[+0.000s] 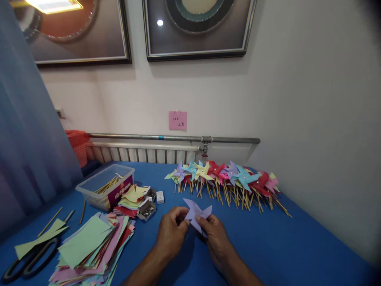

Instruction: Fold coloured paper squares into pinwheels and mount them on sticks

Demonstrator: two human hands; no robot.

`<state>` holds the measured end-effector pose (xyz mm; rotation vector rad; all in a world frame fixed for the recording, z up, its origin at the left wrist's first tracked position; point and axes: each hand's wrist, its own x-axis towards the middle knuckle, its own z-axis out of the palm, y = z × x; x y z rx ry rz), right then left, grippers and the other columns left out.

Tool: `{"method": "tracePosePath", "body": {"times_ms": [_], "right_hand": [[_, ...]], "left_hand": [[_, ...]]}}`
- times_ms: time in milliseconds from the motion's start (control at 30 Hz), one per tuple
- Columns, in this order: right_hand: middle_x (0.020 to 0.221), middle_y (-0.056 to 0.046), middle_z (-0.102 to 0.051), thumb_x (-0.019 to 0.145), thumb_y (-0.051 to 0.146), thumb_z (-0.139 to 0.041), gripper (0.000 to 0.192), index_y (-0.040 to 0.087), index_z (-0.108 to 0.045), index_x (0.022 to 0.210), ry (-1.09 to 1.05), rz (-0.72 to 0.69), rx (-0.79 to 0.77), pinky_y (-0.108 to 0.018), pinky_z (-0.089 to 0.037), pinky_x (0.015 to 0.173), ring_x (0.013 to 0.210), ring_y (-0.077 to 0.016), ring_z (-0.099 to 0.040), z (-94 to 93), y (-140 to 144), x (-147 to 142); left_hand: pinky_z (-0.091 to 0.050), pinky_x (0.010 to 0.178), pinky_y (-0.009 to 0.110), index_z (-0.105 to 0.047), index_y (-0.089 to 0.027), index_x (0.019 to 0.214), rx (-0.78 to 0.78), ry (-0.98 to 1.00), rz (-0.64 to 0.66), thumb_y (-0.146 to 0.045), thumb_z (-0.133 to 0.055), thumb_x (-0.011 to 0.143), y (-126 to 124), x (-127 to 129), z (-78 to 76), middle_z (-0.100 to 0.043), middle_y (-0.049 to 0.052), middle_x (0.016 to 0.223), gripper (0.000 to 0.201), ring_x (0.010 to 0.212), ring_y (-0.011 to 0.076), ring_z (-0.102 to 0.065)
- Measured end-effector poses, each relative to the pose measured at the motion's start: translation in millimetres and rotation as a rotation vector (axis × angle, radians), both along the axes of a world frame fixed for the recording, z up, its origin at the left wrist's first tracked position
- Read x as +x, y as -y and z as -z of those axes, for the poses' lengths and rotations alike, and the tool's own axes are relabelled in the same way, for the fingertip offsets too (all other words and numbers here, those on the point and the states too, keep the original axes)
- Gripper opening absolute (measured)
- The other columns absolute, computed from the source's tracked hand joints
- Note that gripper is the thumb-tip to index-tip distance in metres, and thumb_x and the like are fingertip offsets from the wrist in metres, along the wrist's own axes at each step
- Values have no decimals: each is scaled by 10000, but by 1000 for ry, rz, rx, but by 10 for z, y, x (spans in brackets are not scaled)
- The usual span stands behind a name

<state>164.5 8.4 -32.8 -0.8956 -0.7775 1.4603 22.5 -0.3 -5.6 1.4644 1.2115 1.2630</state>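
Note:
A light purple paper piece (195, 212), folded into a pinwheel shape, is pinched between both hands just above the blue table (297, 246). My left hand (171, 234) grips its left edge with thumb and fingers. My right hand (216, 238) holds its lower right side. Behind the hands lies a row of several finished paper pinwheels (226, 178) in purple, yellow, red, blue and pink, on wooden sticks.
A stack of coloured paper squares (92, 246) lies at the left, with black scissors (29, 260) beside it. A clear plastic box (104, 186) holds wooden sticks. Small open boxes of pins (147, 210) sit near a pile of cut papers (132, 196). A radiator runs along the wall.

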Motion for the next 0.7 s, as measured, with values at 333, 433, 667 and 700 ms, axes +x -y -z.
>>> {"method": "tracePosePath", "body": {"times_ms": [333,433,667,700], "right_hand": [[832,-53,-778,621,360,-885,392,147,-748,921,-21,-12,-6,-306,-516,754,783,-216,-694,-60,40,-23],[846,-52,-778,617,335,-888,378,151,-742,913,-43,-5,-5,-315,-517,784,804,-219,-694,-95,65,-37],[836,-54,-772,589,349,-908,393,156,-736,885,-77,2,0,-327,-518,790,809,-229,-700,-134,75,-56],[827,-51,-770,588,350,-909,390,156,-735,878,-82,1,-7,-322,-516,783,796,-223,-698,-137,75,-54]], "left_hand": [[-474,783,291,-717,-154,921,32,-87,-28,-186,-581,800,-1,5,32,-721,58,910,185,855,200,-654],[-473,776,286,-711,-160,913,43,-86,-33,-200,-580,811,15,13,23,-719,49,890,171,853,200,-656],[-468,759,283,-708,-156,923,41,-18,-33,-237,-586,819,59,39,-57,-717,44,859,179,799,186,-644],[-465,757,284,-710,-159,912,54,-40,-41,-238,-584,822,61,37,-61,-713,43,857,173,799,186,-641]]}}
